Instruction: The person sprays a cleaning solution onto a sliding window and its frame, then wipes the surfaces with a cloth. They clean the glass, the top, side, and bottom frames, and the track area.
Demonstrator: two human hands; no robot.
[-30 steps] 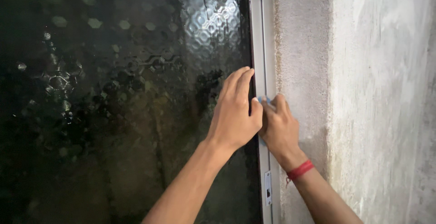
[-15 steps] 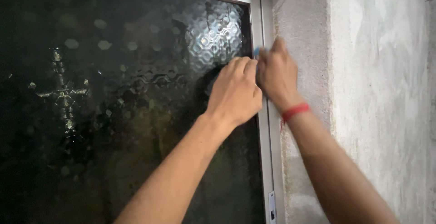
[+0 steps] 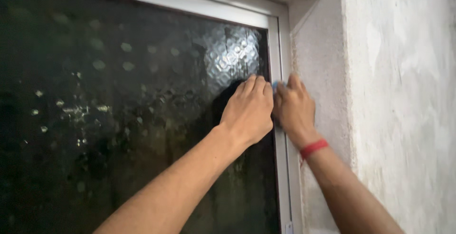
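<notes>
I see both of my hands pressed up against the right edge of a window. My left hand [image 3: 248, 113] lies flat on the dark textured glass pane [image 3: 118, 120], fingers together and pointing up, with nothing held in it; its fingertips sit just beside the pale metal frame [image 3: 280, 167]. My right hand [image 3: 294, 109] is closed around a small blue thing [image 3: 274, 85], of which only a sliver shows between the 2 hands, so I cannot tell what kind of object it is. That blue thing rests against the upright strip of the frame, at the height of my fingertips, below the upper right corner of the window. The 2 hands touch each other along the thumb side. A red band [image 3: 313, 148] circles my right wrist. To the right of the frame stands a rough grey plaster wall [image 3: 399, 96], with the recess surface just beside my right hand.
</notes>
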